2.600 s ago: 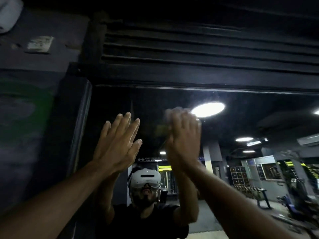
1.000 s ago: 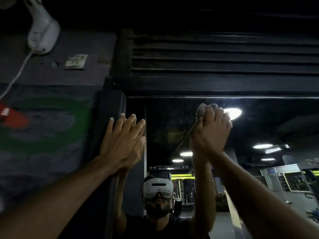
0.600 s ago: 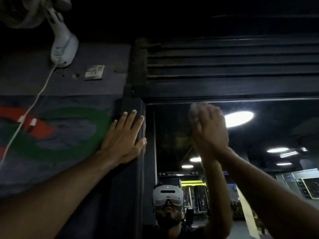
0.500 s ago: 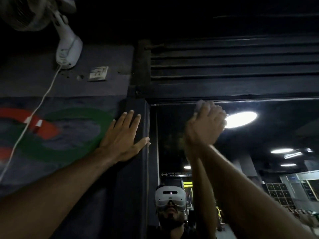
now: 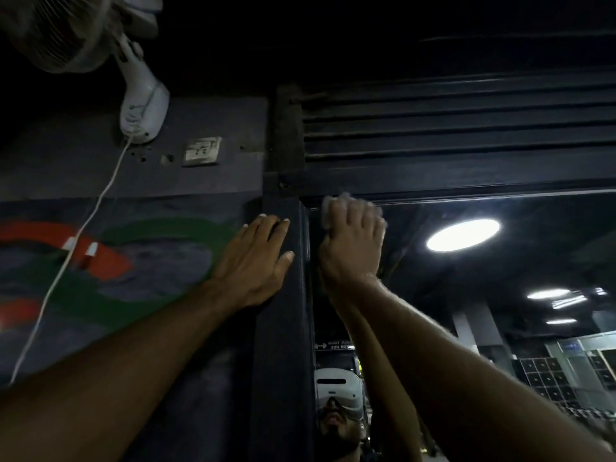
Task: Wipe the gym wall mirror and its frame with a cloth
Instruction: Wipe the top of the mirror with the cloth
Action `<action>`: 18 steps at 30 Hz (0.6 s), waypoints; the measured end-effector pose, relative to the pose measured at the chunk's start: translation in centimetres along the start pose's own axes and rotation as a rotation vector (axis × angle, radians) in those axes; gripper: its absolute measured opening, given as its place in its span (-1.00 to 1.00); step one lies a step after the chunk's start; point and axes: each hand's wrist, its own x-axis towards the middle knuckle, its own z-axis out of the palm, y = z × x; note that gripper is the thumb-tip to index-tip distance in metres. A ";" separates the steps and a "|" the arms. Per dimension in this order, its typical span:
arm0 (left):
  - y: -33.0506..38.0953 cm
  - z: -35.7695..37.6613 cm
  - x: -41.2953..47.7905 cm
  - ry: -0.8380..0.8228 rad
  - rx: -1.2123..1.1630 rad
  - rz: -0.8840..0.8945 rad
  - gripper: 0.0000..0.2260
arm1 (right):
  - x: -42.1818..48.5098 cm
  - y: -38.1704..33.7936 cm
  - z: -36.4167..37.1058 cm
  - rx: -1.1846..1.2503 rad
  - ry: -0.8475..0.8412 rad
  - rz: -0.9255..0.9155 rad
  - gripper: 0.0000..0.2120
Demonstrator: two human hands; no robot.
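The wall mirror fills the right half of the head view, set in a dark frame with a vertical left post and a horizontal top rail. My right hand grips a pale bunched cloth and presses it into the mirror's top-left corner, just under the top rail. My left hand lies flat with straight fingers across the painted wall and the left post of the frame. The reflection shows my raised arms and a white headset.
A white wall fan hangs at the upper left, its cord running down the painted wall. A small switch plate sits beside it. Dark horizontal slats run above the mirror. A ceiling light reflects in the glass.
My right hand with the cloth has slid left along the mirror's top edge into the corner. My left hand has shifted from the glass onto the frame post and wall. The view panned left.
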 end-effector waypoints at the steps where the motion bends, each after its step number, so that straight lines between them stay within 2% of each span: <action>1: 0.0 0.1 -0.2 -0.007 -0.002 -0.015 -0.43 | -0.6 0.0 0.1 -0.001 -0.044 -0.122 -0.43; 3: 0.3 0.2 -0.5 -0.007 -0.016 -0.028 -0.42 | -2.0 1.3 -0.7 -0.011 -0.119 -0.282 -0.47; 9: 3.5 0.8 -3.8 -0.063 -0.087 -0.017 -0.40 | -10.6 7.6 -5.4 -0.066 -0.289 -0.573 -0.49; 10: 3.9 1.1 -4.4 -0.064 -0.079 -0.006 -0.37 | -10.3 9.2 -6.5 -0.076 -0.260 -0.547 -0.51; 11: 4.2 1.2 -5.0 -0.064 -0.075 0.001 -0.34 | -9.5 10.6 -7.4 -0.079 -0.198 -0.435 -0.55; 14: 4.5 1.9 -6.4 -0.026 -0.075 0.026 -0.32 | -7.3 12.0 -8.2 -0.040 0.048 0.130 -0.56; 15: 4.4 2.1 -6.7 -0.015 -0.077 0.032 -0.31 | -7.5 10.6 -7.5 -0.052 0.073 0.206 -0.52; 16: 4.5 2.4 -7.1 -0.011 -0.079 0.033 -0.31 | -8.7 9.1 -6.4 -0.070 0.063 0.198 -0.47; 18: 4.5 2.5 -7.4 -0.010 -0.070 0.021 -0.35 | -12.7 5.5 -4.3 -0.075 -0.066 0.009 -0.36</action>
